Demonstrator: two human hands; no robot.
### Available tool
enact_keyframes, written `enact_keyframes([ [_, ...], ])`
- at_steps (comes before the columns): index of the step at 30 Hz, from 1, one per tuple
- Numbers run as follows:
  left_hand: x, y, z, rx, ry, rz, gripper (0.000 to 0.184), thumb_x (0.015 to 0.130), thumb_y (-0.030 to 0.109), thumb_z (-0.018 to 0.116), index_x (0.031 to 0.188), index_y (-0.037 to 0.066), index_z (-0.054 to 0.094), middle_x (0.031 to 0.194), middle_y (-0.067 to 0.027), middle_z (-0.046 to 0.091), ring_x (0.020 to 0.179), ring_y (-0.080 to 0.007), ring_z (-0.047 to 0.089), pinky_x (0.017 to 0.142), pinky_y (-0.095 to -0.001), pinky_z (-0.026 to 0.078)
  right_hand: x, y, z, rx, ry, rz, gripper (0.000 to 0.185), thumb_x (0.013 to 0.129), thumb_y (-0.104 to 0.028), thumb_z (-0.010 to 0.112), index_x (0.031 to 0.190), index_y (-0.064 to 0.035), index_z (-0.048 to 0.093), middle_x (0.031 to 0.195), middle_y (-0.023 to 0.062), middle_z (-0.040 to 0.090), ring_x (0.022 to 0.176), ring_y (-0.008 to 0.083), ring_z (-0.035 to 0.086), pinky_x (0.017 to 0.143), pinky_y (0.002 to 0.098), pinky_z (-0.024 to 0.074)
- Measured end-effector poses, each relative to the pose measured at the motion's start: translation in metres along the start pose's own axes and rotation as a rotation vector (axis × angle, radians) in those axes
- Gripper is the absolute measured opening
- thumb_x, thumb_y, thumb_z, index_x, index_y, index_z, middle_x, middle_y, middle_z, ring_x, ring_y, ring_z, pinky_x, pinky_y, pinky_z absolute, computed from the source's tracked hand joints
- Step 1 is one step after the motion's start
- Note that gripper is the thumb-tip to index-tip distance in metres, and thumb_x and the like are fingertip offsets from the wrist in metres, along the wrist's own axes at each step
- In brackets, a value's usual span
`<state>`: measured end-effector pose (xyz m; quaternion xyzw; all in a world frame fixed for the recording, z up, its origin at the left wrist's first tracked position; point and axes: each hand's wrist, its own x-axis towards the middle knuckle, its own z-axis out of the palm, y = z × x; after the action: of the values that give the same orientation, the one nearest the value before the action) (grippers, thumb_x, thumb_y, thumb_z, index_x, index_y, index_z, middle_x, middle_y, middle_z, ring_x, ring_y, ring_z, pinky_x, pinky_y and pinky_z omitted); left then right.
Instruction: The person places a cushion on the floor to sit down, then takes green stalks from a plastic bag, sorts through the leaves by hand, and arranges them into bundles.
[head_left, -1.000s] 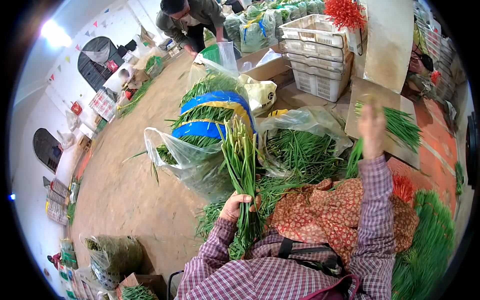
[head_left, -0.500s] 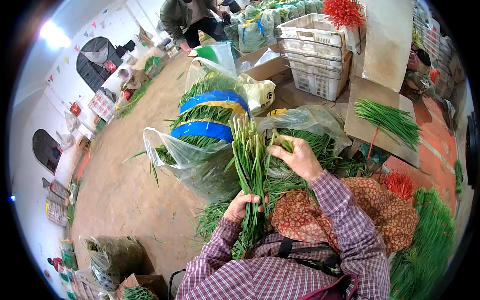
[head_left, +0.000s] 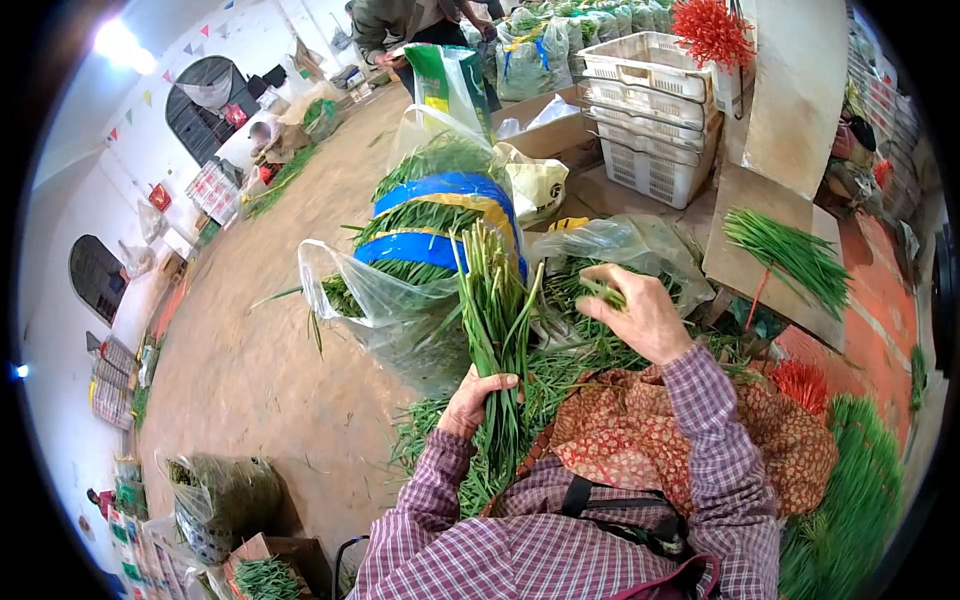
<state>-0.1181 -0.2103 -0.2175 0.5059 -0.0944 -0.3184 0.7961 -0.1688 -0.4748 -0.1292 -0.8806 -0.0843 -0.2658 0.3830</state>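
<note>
My left hand (head_left: pixel 482 398) is wrapped round the lower part of a bunch of garlic chives (head_left: pixel 492 320), held upright with the pale cut ends on top. To its right, my right hand (head_left: pixel 640 308) is raised and apart from the bunch, fingers curled on some short green leaf scraps (head_left: pixel 604 292). Behind the bunch stands a clear plastic bag (head_left: pixel 400 330) stuffed with greens and bound with blue and yellow tape (head_left: pixel 420 247). A second open bag (head_left: pixel 650 245) of greens lies beyond my right hand. Loose leaves (head_left: pixel 555 385) cover the space below both hands.
A floral cloth (head_left: pixel 640 425) lies over my lap. A tied bundle of chives (head_left: pixel 785 250) rests on a board (head_left: pixel 720 255) at the right, near red ties (head_left: pixel 800 385) and a large pile of chives (head_left: pixel 850 490). White crates (head_left: pixel 650 120) are stacked ahead. A person (head_left: pixel 400 25) stands at the back.
My right hand has moved right, away from the bunch, with leaf scraps in its fingers. My left hand keeps its grip. The person at the back has shifted behind a green-and-white bag now held higher.
</note>
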Motion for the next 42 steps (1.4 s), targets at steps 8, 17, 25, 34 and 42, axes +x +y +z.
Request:
enact_keyframes([
  [8, 0.003, -0.012, 0.02, 0.027, -0.062, -0.024, 0.045, 0.072, 0.0, 0.069, 0.113, 0.0, 0.052, 0.092, -0.0117, 0.065, 0.069, -0.0229, 0.065, 0.062, -0.0338, 0.056, 0.01, 0.027, 0.059, 0.227, 0.167, 0.231, 0.053, 0.09, -0.051, 0.053, 0.108, -0.0023, 0.063, 0.07, 0.0044, 0.064, 0.052, 0.0099, 0.053, 0.047, 0.0251, 0.0453],
  [17, 0.009, -0.014, 0.027, 0.163, 0.079, 0.053, 0.025, 0.074, -0.001, 0.07, 0.097, 0.0, 0.061, 0.083, -0.0057, 0.064, 0.068, -0.0142, 0.063, 0.06, -0.0279, 0.053, 0.015, 0.021, -0.071, 0.503, 0.689, 0.354, 0.049, 0.094, -0.054, 0.042, 0.1, -0.0079, 0.057, 0.069, 0.0015, 0.057, 0.057, 0.009, 0.059, 0.048, 0.0222, 0.0514],
  [25, 0.017, -0.028, 0.047, 0.353, 0.091, 0.208, 0.034, 0.072, -0.001, 0.074, 0.102, 0.003, 0.058, 0.083, -0.0004, 0.061, 0.07, -0.0103, 0.058, 0.063, -0.0263, 0.05, 0.023, 0.004, 0.015, 0.32, 0.144, 0.225, 0.068, 0.084, -0.059, 0.056, 0.12, -0.0015, 0.056, 0.066, 0.0017, 0.061, 0.048, 0.0029, 0.048, 0.04, 0.0224, 0.0389],
  [34, 0.02, -0.03, 0.033, 0.375, 0.129, 0.246, 0.04, 0.072, 0.001, 0.075, 0.107, 0.002, 0.057, 0.09, -0.0013, 0.061, 0.077, -0.0105, 0.059, 0.068, -0.0264, 0.05, 0.032, -0.002, -0.065, 0.681, 0.546, 0.244, 0.041, 0.09, -0.054, 0.052, 0.096, -0.0144, 0.06, 0.06, -0.0071, 0.042, 0.046, 0.0032, 0.031, 0.037, 0.0179, 0.0245],
  [42, 0.024, -0.031, 0.038, 0.281, 0.184, 0.24, 0.038, 0.074, -0.002, 0.071, 0.109, 0.002, 0.055, 0.093, -0.0028, 0.061, 0.074, -0.0114, 0.06, 0.067, -0.0268, 0.052, 0.007, -0.007, -0.079, 0.481, 0.599, 0.304, 0.052, 0.088, -0.059, 0.051, 0.093, -0.0073, 0.054, 0.065, -0.0003, 0.054, 0.047, 0.005, 0.046, 0.04, 0.0204, 0.0456],
])
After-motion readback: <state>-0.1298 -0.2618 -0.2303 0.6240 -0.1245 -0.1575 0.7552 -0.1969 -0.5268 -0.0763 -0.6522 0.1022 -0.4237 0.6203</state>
